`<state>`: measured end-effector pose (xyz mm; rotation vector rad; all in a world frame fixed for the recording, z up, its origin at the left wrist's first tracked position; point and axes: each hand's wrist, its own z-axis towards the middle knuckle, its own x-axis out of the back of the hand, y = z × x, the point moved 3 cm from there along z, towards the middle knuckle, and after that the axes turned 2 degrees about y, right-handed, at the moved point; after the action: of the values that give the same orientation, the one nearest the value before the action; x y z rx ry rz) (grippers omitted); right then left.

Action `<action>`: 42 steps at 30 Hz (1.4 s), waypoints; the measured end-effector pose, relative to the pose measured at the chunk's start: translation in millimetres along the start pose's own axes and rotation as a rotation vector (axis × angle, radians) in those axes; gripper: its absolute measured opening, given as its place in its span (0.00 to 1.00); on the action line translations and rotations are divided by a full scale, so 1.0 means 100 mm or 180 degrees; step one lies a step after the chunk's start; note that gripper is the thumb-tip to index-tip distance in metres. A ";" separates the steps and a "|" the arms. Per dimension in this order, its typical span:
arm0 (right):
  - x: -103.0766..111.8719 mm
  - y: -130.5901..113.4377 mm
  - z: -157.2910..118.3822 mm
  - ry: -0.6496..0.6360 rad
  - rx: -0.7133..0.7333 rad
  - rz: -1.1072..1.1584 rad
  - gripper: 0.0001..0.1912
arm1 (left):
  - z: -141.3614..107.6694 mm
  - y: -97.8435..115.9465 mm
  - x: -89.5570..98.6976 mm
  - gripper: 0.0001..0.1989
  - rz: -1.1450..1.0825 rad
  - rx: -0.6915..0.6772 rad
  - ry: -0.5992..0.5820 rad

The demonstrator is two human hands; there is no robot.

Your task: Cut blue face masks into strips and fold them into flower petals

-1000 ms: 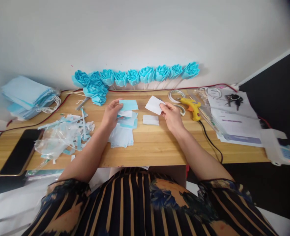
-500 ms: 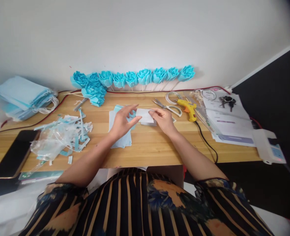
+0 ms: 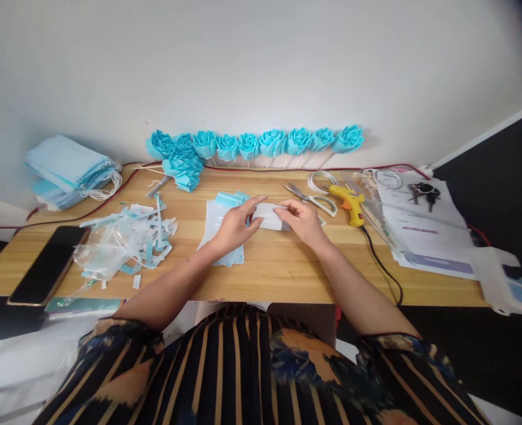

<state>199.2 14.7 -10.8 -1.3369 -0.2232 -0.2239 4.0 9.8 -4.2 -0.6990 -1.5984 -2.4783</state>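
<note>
A small white piece of soft sheet (image 3: 268, 216), perhaps nonwoven fabric, is held between my hands above the wooden table. My right hand (image 3: 304, 222) pinches its right side between thumb and fingers. At its left end is my left hand (image 3: 238, 227), with the thumb over the edge and the index finger stretched above it. A greyish edge shows beneath the piece near my right fingers. Partly under my left hand lies a pile of light blue sheets (image 3: 215, 227). Scissors (image 3: 314, 200) with white handles rest just beyond my right hand.
Blue fabric flowers (image 3: 272, 142) line the wall. At left are face masks (image 3: 66, 162), cut scraps (image 3: 152, 236), a plastic bag (image 3: 99, 254) and a phone (image 3: 48, 264). A yellow glue gun (image 3: 351, 203), tape roll (image 3: 322, 180), papers (image 3: 429, 230) and keys (image 3: 424, 192) lie at right.
My left hand has come onto the left end of the white piece, its fingers nearer together. My right hand still pinches the other side. The whole view has shifted slightly.
</note>
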 end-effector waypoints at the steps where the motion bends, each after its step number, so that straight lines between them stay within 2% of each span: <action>1: 0.03 0.01 0.02 0.0063 0.0018 -0.0064 0.12 | 0.00 0.00 -0.01 0.28 -0.0035 -0.0032 -0.0019; 5: 0.21 0.07 0.11 0.0423 -0.0043 0.0072 0.13 | 0.01 -0.04 0.00 0.29 -0.0107 -0.0028 0.0026; 7: 0.27 0.12 0.15 0.0436 -0.0218 0.0189 0.14 | 0.01 -0.08 0.01 0.26 0.0010 0.0006 0.0077; 12: 0.25 0.17 0.14 -0.0133 -0.0530 0.0114 0.15 | 0.04 -0.21 0.01 0.18 0.0432 -0.0023 0.0096; 15: 0.17 0.17 0.09 -0.0389 -0.0484 -0.0379 0.10 | 0.04 -0.31 -0.01 0.18 0.0533 0.0038 0.0099; 18: 0.12 0.14 0.06 -0.0313 -0.0195 -0.1433 0.03 | 0.04 -0.36 -0.03 0.17 0.0457 0.0083 0.0083; 20: 0.10 0.11 0.05 -0.0294 0.0105 -0.2045 0.04 | 0.04 -0.36 -0.03 0.16 0.0449 0.0103 0.0085; 22: 0.08 0.09 0.04 -0.0371 0.0305 -0.2319 0.07 | 0.04 -0.35 -0.02 0.16 0.0489 0.0101 0.0073; 25: 0.08 0.09 0.05 -0.0517 0.0336 -0.2455 0.03 | 0.04 -0.31 -0.01 0.15 0.0537 0.0095 0.0036; 27: 0.07 0.09 0.06 -0.0596 0.0362 -0.2397 0.03 | 0.04 -0.28 0.00 0.14 0.0511 0.0100 0.0050; 30: 0.05 0.04 0.04 -0.0597 0.0393 -0.1882 0.02 | 0.04 -0.22 0.03 0.14 0.0292 0.0114 0.0189; 33: 0.03 -0.04 0.01 -0.0420 0.0390 -0.1144 0.04 | 0.04 -0.17 0.04 0.21 -0.0258 0.0249 0.0238; 37: 0.00 -0.12 -0.05 -0.0323 0.0291 -0.0250 0.08 | 0.03 -0.10 0.03 0.31 -0.0779 0.0546 -0.0014; 40: -0.02 -0.12 -0.06 -0.0323 0.0246 0.0033 0.09 | 0.01 -0.06 0.00 0.29 -0.0790 0.0572 -0.0281; 42: -0.04 -0.10 -0.07 -0.0359 0.0248 0.0025 0.12 | 0.00 -0.06 -0.01 0.24 -0.0738 0.0580 -0.0300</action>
<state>192.9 5.9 -3.9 -1.2742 -0.3184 -0.1319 3.1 12.7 -10.0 -0.6464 -2.0150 -2.4382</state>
